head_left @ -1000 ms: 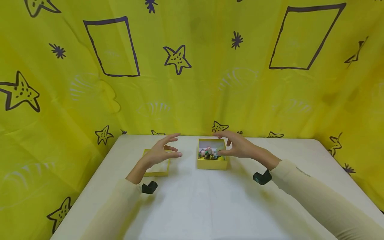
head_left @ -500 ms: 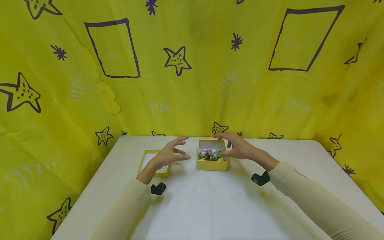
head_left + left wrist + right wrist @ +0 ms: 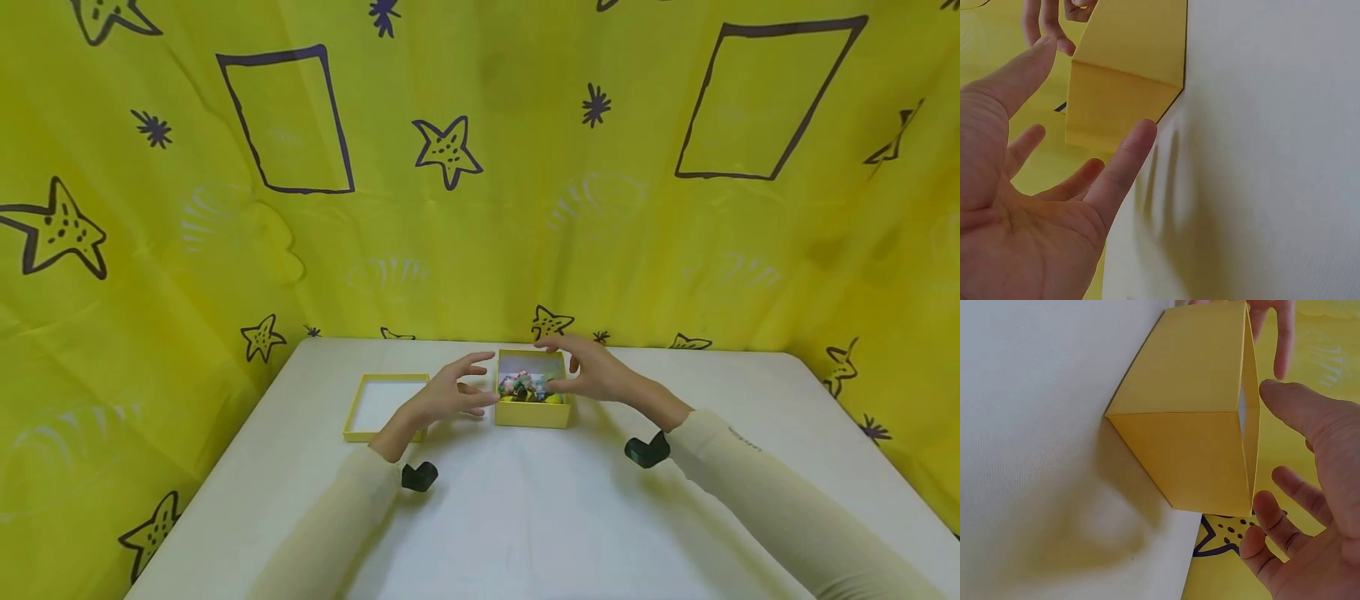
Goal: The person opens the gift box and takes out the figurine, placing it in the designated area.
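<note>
A yellow box stands open at the back of the table, with small colourful objects inside. Just left of it is the left hand, fingers spread and holding nothing; the left wrist view shows this hand beside the box's side wall. The right hand hovers at the box's right rim, thumb and fingers apart. In the right wrist view, the right hand has its fingertips close to the box's open edge; whether they touch it I cannot tell.
A shallow yellow-edged lid with a white inside lies left of the box, partly behind the left hand. The white table is bounded at the back and sides by a yellow patterned curtain.
The left hand has moved right, from over the lid to the box's left side, uncovering more of the lid. The right hand has stayed almost in place.
</note>
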Demonstrator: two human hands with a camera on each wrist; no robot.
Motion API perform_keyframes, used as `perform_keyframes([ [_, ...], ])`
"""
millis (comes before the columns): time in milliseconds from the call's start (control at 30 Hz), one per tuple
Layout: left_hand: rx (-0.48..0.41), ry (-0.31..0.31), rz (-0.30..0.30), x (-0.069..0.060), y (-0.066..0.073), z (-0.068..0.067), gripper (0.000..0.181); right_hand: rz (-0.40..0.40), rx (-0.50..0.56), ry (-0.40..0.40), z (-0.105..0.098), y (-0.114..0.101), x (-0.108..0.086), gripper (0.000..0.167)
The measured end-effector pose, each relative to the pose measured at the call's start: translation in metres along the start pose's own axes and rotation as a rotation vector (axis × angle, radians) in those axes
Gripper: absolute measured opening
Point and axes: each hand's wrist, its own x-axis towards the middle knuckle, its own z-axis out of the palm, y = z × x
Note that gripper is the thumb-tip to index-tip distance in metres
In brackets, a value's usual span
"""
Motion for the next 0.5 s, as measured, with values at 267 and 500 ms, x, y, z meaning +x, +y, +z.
perform_keyframes([
  [267, -0.033, 0.000, -0.027, 0.007, -0.001, 0.009, 0.078, -0.020, 0.010, -0.003, 0.006, 0.004, 0.002, 0.064],
  [500, 0.000, 0.000, -0.035, 0.009, -0.006, 0.012, 0.078, -0.007, 0.009, -0.063, 0.006, 0.002, 0.005, 0.060],
])
